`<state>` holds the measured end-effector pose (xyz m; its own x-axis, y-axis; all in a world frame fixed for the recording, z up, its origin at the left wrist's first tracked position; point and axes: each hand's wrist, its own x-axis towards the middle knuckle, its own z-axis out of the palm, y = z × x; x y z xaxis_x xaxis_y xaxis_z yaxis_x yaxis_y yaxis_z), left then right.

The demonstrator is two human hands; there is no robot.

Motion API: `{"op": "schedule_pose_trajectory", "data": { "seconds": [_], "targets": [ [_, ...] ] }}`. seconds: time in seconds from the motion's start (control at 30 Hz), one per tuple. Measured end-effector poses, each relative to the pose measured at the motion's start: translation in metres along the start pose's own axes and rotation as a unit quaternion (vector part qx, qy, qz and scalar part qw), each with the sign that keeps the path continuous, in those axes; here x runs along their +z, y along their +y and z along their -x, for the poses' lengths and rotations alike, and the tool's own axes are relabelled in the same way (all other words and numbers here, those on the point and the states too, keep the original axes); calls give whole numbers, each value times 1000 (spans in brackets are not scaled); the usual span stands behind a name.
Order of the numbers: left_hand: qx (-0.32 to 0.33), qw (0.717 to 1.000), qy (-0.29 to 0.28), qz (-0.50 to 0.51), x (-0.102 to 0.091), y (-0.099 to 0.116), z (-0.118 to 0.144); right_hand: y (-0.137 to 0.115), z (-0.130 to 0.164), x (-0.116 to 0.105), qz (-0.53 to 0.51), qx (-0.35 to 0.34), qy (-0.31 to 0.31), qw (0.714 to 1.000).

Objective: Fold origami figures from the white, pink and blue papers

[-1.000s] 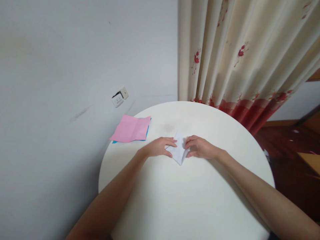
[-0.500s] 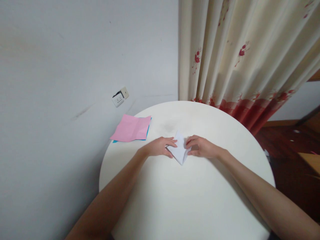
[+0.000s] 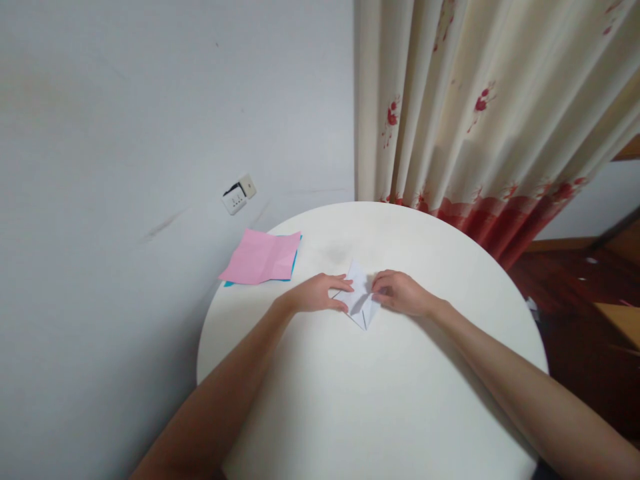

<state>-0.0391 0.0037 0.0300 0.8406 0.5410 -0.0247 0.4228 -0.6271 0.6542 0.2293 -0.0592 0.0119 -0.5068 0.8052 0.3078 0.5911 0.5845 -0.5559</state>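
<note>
A white sheet of paper (image 3: 356, 313), folded into a diamond, lies on the round white table (image 3: 380, 407). My left hand (image 3: 320, 292) rests on its left side, fingers apart and pressing the paper down. At the right side, my right hand (image 3: 400, 292) pinches a flap of the paper between thumb and fingers and holds it raised. A shadow falls under the lifted flap, and a dark slit shows near the lower tip. The fingertips of my right hand partly cover the right corner.
Pink paper (image 3: 263, 257) with fold creases lies over blue paper (image 3: 295, 261) at the table's left back edge. A wall socket (image 3: 234, 199) sits beyond it. A cream and red curtain (image 3: 480, 153) hangs behind the table at right.
My right hand has lifted the right flap of the white paper, drawing it up and open so the layer beneath shows. My left hand stays in nearly the same place.
</note>
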Motion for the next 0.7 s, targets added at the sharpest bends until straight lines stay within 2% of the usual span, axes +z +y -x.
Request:
{"op": "schedule_pose_trajectory", "data": {
  "seconds": [0.17, 0.4, 0.7],
  "targets": [
    [13, 1000, 4, -2, 1, -3, 0, 2, -1, 2, -17, 38, 34, 999],
    [2, 1000, 5, 7, -2, 2, 3, 2, -1, 6, 1, 49, 61, 997],
    [16, 995, 72, -71, 3, -3, -4, -2, -1, 6, 51, 73, 59, 994]
  ]
}}
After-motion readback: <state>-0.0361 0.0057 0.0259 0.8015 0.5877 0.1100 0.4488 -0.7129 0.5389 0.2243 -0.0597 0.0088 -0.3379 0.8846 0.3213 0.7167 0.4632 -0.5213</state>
